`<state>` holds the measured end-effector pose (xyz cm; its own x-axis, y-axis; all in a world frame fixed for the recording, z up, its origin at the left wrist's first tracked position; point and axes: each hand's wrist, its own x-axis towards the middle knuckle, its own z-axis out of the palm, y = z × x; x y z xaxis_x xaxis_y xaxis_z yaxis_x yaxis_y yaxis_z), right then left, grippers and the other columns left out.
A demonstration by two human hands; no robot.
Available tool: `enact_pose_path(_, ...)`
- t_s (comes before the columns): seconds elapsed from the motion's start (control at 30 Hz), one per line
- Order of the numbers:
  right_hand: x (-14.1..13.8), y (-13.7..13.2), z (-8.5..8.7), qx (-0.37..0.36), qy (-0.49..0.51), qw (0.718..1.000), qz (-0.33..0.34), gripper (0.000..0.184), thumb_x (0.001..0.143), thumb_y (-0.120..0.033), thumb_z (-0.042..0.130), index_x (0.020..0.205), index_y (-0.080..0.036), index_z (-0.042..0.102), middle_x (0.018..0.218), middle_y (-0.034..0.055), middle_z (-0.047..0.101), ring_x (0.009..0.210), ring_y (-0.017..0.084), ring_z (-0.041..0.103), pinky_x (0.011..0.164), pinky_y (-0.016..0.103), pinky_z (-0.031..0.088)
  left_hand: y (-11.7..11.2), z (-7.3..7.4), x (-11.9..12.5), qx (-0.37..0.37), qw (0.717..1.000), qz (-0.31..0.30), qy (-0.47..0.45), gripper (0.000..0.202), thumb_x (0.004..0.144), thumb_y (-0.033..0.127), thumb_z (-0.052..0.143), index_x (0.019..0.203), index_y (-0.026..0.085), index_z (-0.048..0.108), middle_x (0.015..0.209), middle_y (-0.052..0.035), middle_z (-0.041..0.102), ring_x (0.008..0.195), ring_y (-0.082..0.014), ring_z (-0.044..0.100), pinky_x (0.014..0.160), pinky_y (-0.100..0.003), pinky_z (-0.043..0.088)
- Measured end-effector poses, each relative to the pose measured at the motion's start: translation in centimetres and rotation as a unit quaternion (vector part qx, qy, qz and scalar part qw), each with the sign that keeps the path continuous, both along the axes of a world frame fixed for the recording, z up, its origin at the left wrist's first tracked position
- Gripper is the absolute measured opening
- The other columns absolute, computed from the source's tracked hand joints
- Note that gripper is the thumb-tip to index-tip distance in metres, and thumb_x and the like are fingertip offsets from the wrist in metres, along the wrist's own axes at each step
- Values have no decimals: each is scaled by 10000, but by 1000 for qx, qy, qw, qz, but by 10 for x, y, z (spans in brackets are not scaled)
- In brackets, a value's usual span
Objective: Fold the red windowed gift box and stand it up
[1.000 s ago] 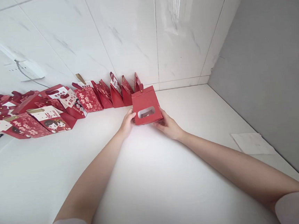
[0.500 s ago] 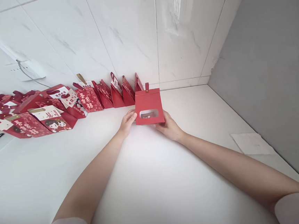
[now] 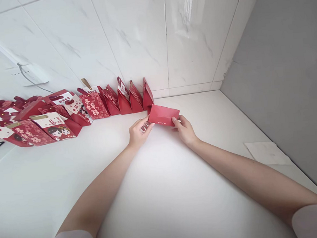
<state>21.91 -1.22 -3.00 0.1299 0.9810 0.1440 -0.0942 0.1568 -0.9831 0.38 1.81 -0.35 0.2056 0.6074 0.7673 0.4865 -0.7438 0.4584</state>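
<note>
Both hands gripped one red gift box on the desk.
Left hand and right hand pinched its ends with their fingers; finished boxes lined up toward nine o'clock, this one not yet in line.

A white counter runs from near to far and meets a far wall of large white marble-look tiles with thin grey veins and narrow joints; a bright streak of light glares off one tile to the right of centre. On the right stands a plain matte grey wall, meeting the tiles in a corner at the far right. At the far left a white socket sits on the tiles, with a grey cable running from it.
</note>
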Motion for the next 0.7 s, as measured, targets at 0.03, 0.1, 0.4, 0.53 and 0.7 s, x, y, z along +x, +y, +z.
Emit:
enact_pose_path(0.03, 0, -1, 1, 3, 2, 1000, 0, 432, 866, -614, 562, 1025, -214, 599, 1131, 69, 639, 975, 210, 625, 737, 337, 564, 0, 1, 0, 6, 1000, 6, 3, 326, 843, 355, 698, 1131, 202, 699, 778, -6, 677, 602, -90, 593, 590, -231, 513)
enact_pose_path(0.1, 1, -3, 3, 14, 6, 1000, -1, 427, 877, -608, 555, 1049, -220, 595, 1154, 68, 635, 990, 209, 619, 722, 323, 548, -1, 2, 0, 18, 1000, 22, 7, 290, 833, 371, 707, 1066, 198, 696, 790, -3, 674, 561, -76, 577, 559, -222, 500)
enact_pose_path(0.4, -3, -18, 15, 125, -57, 991, -3, 512, 901, -509, 605, 1324, -273, 442, 1375, 100, 524, 973, 196, 626, 763, 340, 529, -4, 2, -1, 33, 999, 25, 31, 259, 827, 391, 707, 914, 190, 568, 972, -19, 611, 537, -45, 587, 486, -193, 455)
enact_pose_path(0.53, -5, -18, 14, 155, -97, 983, -25, 537, 883, -489, 636, 1338, -283, 438, 1375, 101, 504, 925, 190, 632, 732, 339, 538, -3, 2, -3, 36, 999, 20, 31, 236, 849, 352, 683, 956, 200, 538, 1051, -40, 608, 553, -44, 580, 469, -192, 460)
enact_pose_path(0.7, -5, -17, 11, 163, -109, 980, -10, 800, 824, -524, 697, 1476, -321, 279, 1330, 103, 489, 866, 185, 641, 685, 339, 568, -6, 7, -2, 27, 999, 21, 31, 401, 738, 421, 774, 924, 200, 496, 1383, -162, 497, 1102, -233, 647, 524, -229, 556)
